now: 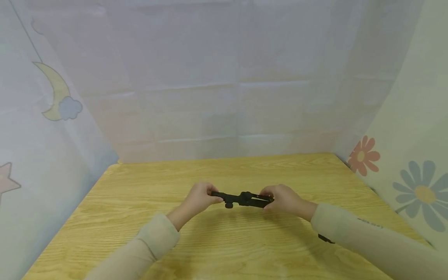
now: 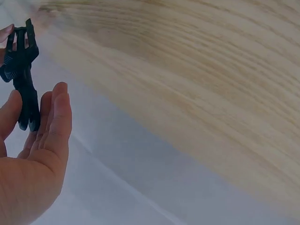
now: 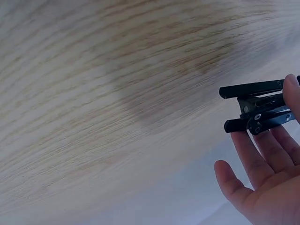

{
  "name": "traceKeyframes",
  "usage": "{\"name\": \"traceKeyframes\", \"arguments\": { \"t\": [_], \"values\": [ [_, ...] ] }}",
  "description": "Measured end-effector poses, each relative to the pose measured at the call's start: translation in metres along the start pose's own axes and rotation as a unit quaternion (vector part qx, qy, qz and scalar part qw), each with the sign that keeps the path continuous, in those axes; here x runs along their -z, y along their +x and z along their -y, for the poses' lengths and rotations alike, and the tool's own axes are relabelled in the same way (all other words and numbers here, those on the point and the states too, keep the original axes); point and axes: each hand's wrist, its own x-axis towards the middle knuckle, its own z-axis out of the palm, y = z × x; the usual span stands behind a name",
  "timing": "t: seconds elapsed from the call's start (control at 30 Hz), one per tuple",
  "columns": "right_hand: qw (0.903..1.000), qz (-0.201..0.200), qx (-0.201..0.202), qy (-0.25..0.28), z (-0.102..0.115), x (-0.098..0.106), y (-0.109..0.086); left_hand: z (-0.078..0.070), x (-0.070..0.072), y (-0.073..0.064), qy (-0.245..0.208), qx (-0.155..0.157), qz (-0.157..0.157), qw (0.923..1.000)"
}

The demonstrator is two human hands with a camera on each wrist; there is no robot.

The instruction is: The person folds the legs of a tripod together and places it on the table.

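A small black folding tripod (image 1: 241,199) is held nearly level above the table, between both hands. My left hand (image 1: 200,199) pinches its narrow end between thumb and fingers. At the other end, my right hand (image 1: 285,200) grips the slim legs, which stand slightly apart. A round knob (image 1: 229,205) juts from the underside near the left hand. In the left wrist view the tripod (image 2: 23,89) sits between thumb and straight fingers. The right wrist view shows hinged, riveted legs (image 3: 253,89) with the thumb above and fingertips below.
The wood-grain table (image 1: 157,175) spreads under both hands. A pale sheet-covered wall (image 1: 217,112) rises behind it. Side walls carry printed decorations: a moon (image 1: 56,89) on the left and flowers (image 1: 425,194) on the right.
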Motion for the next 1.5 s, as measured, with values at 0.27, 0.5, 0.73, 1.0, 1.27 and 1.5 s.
{"name": "traceKeyframes", "arguments": {
  "t": [0.27,0.5,0.73,1.0,1.27,1.5],
  "values": [
    [0.9997,0.005,0.0,-0.025,-0.006,-0.006,0.004,0.016,-0.011,0.003,0.042,0.0,0.015,0.999],
    [0.9993,0.01,-0.019,-0.03,-0.007,-0.009,0.005,0.019,-0.015,0.0,0.062,-0.014,0.028,0.9976],
    [0.9987,0.022,-0.02,-0.041,-0.01,-0.009,0.01,0.019,-0.017,0.004,0.12,-0.017,0.035,0.9921],
    [0.9973,0.039,0.008,-0.061,-0.012,-0.006,0.019,0.025,-0.017,0.014,0.114,0.014,0.042,0.9925],
    [0.9959,0.042,0.017,-0.078,-0.011,-0.005,0.023,0.024,-0.016,0.019,0.109,0.039,0.044,0.9923],
    [0.995,0.051,0.013,-0.085,-0.013,-0.003,0.025,0.023,-0.019,0.02,0.118,0.037,0.047,0.9913]
  ]
}}
